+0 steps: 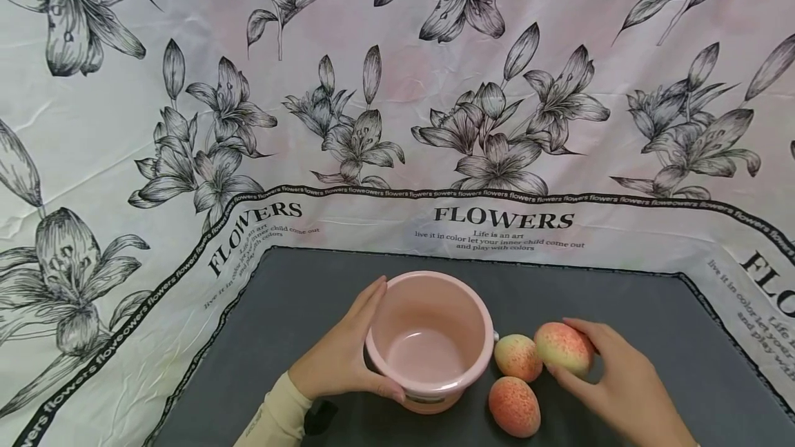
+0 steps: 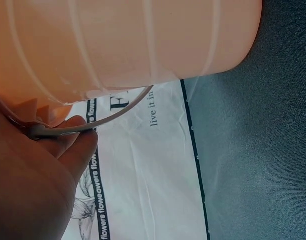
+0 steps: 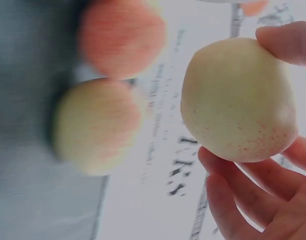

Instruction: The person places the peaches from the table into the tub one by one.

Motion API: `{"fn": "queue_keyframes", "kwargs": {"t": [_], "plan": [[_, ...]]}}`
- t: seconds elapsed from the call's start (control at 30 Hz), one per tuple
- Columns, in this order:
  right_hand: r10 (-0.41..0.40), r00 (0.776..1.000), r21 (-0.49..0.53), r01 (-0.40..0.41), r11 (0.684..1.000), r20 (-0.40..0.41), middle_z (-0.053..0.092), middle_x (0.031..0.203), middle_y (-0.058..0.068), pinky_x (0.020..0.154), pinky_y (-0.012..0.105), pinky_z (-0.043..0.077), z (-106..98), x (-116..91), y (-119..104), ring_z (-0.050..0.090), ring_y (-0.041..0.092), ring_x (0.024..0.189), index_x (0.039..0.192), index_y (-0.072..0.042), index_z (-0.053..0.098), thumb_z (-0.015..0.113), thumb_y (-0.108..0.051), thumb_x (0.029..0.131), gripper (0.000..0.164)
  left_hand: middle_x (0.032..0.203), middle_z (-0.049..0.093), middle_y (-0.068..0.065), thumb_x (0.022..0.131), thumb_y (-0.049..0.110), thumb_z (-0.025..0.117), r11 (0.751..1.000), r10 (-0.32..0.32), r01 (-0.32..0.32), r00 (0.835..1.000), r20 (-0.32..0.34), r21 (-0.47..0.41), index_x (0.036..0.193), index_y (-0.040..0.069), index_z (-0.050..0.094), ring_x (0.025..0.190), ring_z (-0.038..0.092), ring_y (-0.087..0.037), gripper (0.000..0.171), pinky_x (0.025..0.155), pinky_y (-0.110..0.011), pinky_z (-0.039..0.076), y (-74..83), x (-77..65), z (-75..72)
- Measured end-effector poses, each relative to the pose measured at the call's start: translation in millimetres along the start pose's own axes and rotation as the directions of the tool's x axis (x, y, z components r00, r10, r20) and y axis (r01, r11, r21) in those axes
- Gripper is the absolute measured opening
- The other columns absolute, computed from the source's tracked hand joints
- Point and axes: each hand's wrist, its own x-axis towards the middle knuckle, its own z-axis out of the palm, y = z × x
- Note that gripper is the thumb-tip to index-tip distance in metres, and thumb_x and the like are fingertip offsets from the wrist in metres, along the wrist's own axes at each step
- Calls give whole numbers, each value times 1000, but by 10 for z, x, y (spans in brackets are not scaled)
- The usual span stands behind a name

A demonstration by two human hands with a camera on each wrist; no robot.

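We saw two hands that were apart. The left hand (image 1: 344, 354) was clamped on the side of a round, light pink plastic bucket (image 1: 428, 305), which sat on a flat, dark gray surface (image 1: 323, 281) with a white, flower-printed edge (image 1: 509, 230). A thin, curved handle (image 2: 117, 114) was beside the left fingers. The right hand (image 1: 621, 371) pinched a round, yellow and red peach (image 1: 564, 349) between its thumb and fingers. We saw two more round peaches, one yellow and red (image 1: 518, 357) and one mostly red (image 1: 515, 406), near the bucket's right side.
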Motion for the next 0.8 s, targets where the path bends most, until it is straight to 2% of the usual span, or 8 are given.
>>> {"fn": "queue_keyframes", "kwargs": {"t": [0.1, 0.17, 0.23, 0.27, 0.37, 0.47, 0.53, 0.8], "plan": [[-74, 995, 36, 77, 996, -70, 65, 120, -4, 74, 33, 51, -65, 170, -171, 63, 16, 99, 136, -23, 60, 85, -54, 76, 72, 169, 0, 16, 49, 66, 94, 1000, -3, 3, 1000, 0, -3, 163, 35, -1, 154, 18, -8, 151, 116, -50, 38, 2, -1, 4], [-118, 989, 63, 123, 990, -89, 64, 122, -6, 74, 32, 52, -79, 284, -311, 63, 13, 100, 138, -26, 59, 86, -51, 77, 71, 169, 0, 16, 49, 65, 94, 1000, -5, 5, 1000, -1, -6, 163, 35, -1, 154, 18, -8, 151, 116, -50, 38, 4, -1, 4], [-162, 982, 88, 171, 981, -98, 64, 124, -8, 76, 33, 54, -70, 388, -455, 63, 10, 101, 139, -28, 57, 86, -49, 77, 72, 169, 0, 16, 49, 65, 94, 1000, -7, 7, 1000, 0, -5, 163, 35, -1, 154, 18, -8, 151, 116, -50, 38, 7, 0, 3], [-187, 978, 105, 196, 975, -92, 63, 125, -8, 71, 31, 54, -60, 431, -526, 62, 9, 97, 140, -29, 56, 86, -48, 77, 72, 169, 0, 16, 49, 66, 94, 1000, -7, 7, 1000, -1, -4, 163, 35, -1, 154, 18, -8, 151, 116, -50, 38, 8, 1, 3], [-249, 966, 133, 257, 957, -77, 61, 127, -11, 74, 32, 57, -6, 528, -739, 61, 3, 99, 141, -31, 54, 87, -46, 77, 73, 169, -1, 16, 50, 66, 94, 1000, -8, 8, 1000, 1, -3, 163, 35, -1, 154, 19, -8, 151, 115, -49, 39, 8, -1, 5], [-290, 955, 174, 295, 939, -54, 59, 128, -15, 78, 32, 58, 66, 571, -917, 60, -1, 103, 141, -31, 54, 88, -42, 76, 74, 169, -1, 16, 50, 66, 93, 1000, -9, 9, 1000, 1, -3, 163, 35, -1, 153, 19, -8, 150, 114, -49, 40, 5, -3, 7], [-316, 947, 203, 319, 926, -48, 59, 129, -15, 85, 34, 57, 119, 581, -1015, 60, 0, 109, 141, -30, 54, 89, -39, 76, 74, 169, -1, 16, 50, 66, 93, 1000, -6, 6, 1000, -1, -1, 163, 35, -1, 154, 19, -9, 150, 115, -49, 40, 1, -2, 7], [-390, 921, 256, 381, 888, -19, 59, 127, -17, 83, 30, 58, 322, 552, -1290, 62, 1, 104, 138, -29, 55, 85, -46, 79, 69, 169, -2, 15, 51, 68, 92, 1000, 7, -7, 1000, -1, 25, 163, 34, -2, 154, 16, -10, 150, 115, -49, 39, -5, 9, 10]]}}
